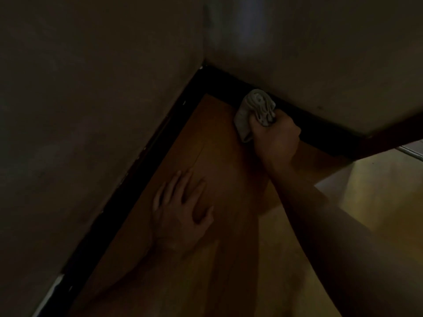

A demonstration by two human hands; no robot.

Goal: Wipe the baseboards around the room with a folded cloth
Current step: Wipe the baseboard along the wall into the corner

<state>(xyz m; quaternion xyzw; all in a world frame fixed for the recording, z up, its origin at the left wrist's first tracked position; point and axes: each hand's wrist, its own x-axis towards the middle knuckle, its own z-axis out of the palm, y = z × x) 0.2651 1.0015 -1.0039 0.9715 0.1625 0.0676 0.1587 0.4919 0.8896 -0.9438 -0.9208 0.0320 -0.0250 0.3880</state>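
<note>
Dimly lit, a room corner is seen from above, where two plain walls (80, 99) are met by a wooden floor (217, 145). A brighter, paler patch of floor (366, 191) is seen at the right. A black baseboard (128, 197) is run along the foot of both walls and joined at the corner; small pale chips are seen along its upper edge on the left stretch. A bare forearm (332, 225) is stretched in from the lower right toward the right-hand stretch of baseboard. The left hand (183, 213) is laid flat on the floor just beside the left stretch, fingers straight and spread, with nothing held. The right hand (277, 138) is closed in a fist round a bunched grey cloth (256, 108). The cloth is pressed against the right-hand baseboard a short way out from the corner, with its loose end hung toward the floor.
</note>
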